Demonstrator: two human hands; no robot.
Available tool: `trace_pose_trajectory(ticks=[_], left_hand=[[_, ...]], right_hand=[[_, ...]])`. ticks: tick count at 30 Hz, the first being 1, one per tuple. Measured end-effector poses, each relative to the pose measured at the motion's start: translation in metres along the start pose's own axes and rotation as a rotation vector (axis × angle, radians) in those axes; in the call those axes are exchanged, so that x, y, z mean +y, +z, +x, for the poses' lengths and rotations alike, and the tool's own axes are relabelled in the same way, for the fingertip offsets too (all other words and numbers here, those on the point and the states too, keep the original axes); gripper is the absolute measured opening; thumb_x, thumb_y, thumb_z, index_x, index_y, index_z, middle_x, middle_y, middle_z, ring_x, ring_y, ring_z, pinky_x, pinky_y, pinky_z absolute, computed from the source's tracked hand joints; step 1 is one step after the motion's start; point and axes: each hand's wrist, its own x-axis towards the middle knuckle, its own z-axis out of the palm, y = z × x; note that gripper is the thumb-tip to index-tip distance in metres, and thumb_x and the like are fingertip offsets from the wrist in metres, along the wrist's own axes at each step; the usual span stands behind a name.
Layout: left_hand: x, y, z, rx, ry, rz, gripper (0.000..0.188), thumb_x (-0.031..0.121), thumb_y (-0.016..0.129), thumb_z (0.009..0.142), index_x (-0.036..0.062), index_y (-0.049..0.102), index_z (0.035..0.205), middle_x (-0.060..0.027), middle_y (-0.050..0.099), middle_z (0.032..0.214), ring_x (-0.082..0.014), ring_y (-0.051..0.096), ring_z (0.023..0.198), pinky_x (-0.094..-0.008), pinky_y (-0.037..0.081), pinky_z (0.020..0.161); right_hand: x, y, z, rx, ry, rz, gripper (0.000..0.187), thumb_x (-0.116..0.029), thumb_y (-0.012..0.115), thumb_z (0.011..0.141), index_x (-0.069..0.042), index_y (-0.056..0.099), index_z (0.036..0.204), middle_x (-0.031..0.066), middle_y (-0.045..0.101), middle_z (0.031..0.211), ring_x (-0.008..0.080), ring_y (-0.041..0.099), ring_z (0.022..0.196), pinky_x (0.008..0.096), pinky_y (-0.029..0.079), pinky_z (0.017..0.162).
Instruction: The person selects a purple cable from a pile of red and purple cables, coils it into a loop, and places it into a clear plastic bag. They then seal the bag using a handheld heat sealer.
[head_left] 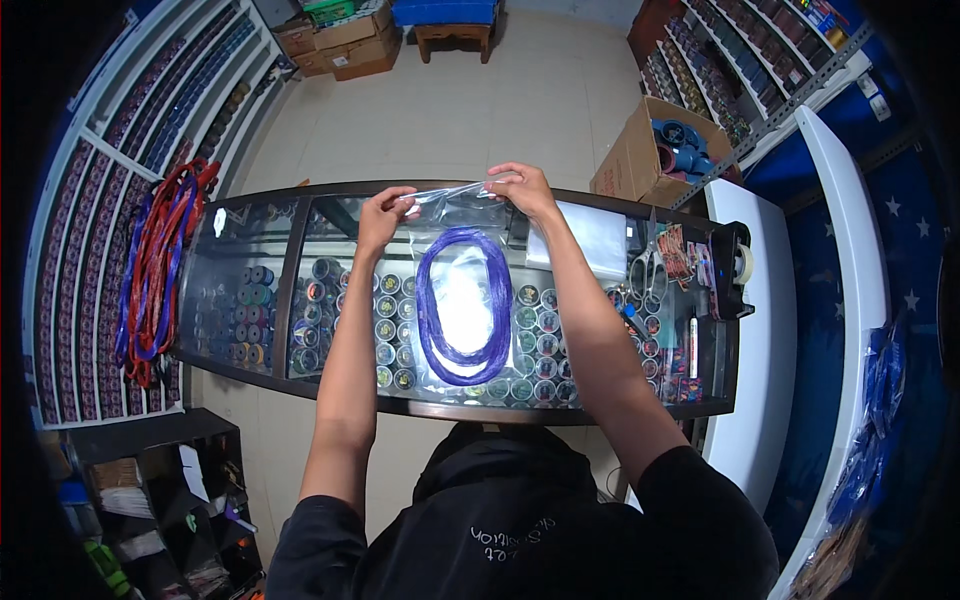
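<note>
A clear plastic bag (452, 212) lies over the glass-topped counter (230, 230), its upper edge gathered between my two hands. Inside it, or beneath its film, rests an oval coil of purple cord (425, 300); glare at the middle blurs which. My left hand (388, 215) pinches the bag's left upper corner. At the opposite corner, my right hand (522, 187) grips the same edge with thumb and fingers. Both hands are close to the counter's far side, with the coil lying between my forearms.
Right of the bag are a stack of clear bags (585, 245), scissors (645, 272), a marker (694, 345) and a tape dispenser (735, 268). Red and purple cords (168, 265) hang from the left shelves. An open cardboard box (625, 155) stands beyond the counter's far right.
</note>
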Motion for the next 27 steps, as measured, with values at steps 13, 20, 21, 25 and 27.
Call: trace_pose_trajectory(ticks=[13, 20, 21, 25, 27], left_hand=[[-0.011, 0.008, 0.006, 0.065, -0.036, -0.095, 0.02, 0.01, 0.059, 0.092, -0.0006, 0.063, 0.109, -0.0067, 0.064, 0.091, -0.015, 0.065, 0.08, -0.028, 0.057, 0.072], [-0.012, 0.016, 0.007, 0.269, 0.272, 0.482, 0.024, 0.013, 0.068, 0.084, 0.0053, 0.066, 0.108, -0.0079, 0.064, 0.106, -0.0186, 0.063, 0.094, -0.0324, 0.052, 0.08], [-0.011, 0.02, 0.005, 0.34, 0.389, 0.627, 0.025, 0.012, 0.069, 0.082, 0.0059, 0.066, 0.107, -0.0086, 0.064, 0.107, -0.0203, 0.063, 0.097, -0.0337, 0.051, 0.082], [-0.007, 0.035, -0.008, 0.28, 0.586, 0.748, 0.025, 0.004, 0.067, 0.076, 0.0052, 0.067, 0.101, -0.0115, 0.062, 0.109, -0.0301, 0.055, 0.107, -0.0378, 0.044, 0.092], [-0.009, 0.041, -0.013, 0.195, 0.572, 0.738, 0.025, 0.006, 0.065, 0.079, 0.0023, 0.065, 0.104, -0.0133, 0.062, 0.111, -0.0318, 0.056, 0.107, -0.0394, 0.044, 0.093]], right_hand=[[0.021, 0.005, 0.018, 0.112, -0.108, -0.2, 0.025, -0.004, 0.075, 0.073, -0.004, 0.067, 0.097, 0.0056, 0.07, 0.079, 0.0103, 0.065, 0.072, 0.0246, 0.052, 0.066], [0.015, 0.018, 0.015, 0.258, -0.295, -0.479, 0.024, -0.005, 0.074, 0.069, -0.007, 0.069, 0.092, 0.007, 0.068, 0.082, 0.0198, 0.066, 0.08, 0.0304, 0.052, 0.074], [0.015, 0.02, 0.015, 0.306, -0.371, -0.579, 0.023, -0.005, 0.074, 0.069, -0.007, 0.068, 0.091, 0.0074, 0.067, 0.084, 0.0218, 0.064, 0.084, 0.0314, 0.051, 0.077], [0.01, 0.035, 0.004, 0.39, -0.583, -0.798, 0.017, -0.002, 0.072, 0.069, -0.005, 0.068, 0.085, 0.0092, 0.062, 0.089, 0.0281, 0.058, 0.093, 0.0357, 0.047, 0.085], [0.008, 0.041, 0.003, 0.336, -0.622, -0.772, 0.014, 0.001, 0.069, 0.07, -0.004, 0.068, 0.083, 0.0101, 0.062, 0.09, 0.0297, 0.057, 0.095, 0.0374, 0.046, 0.086]])
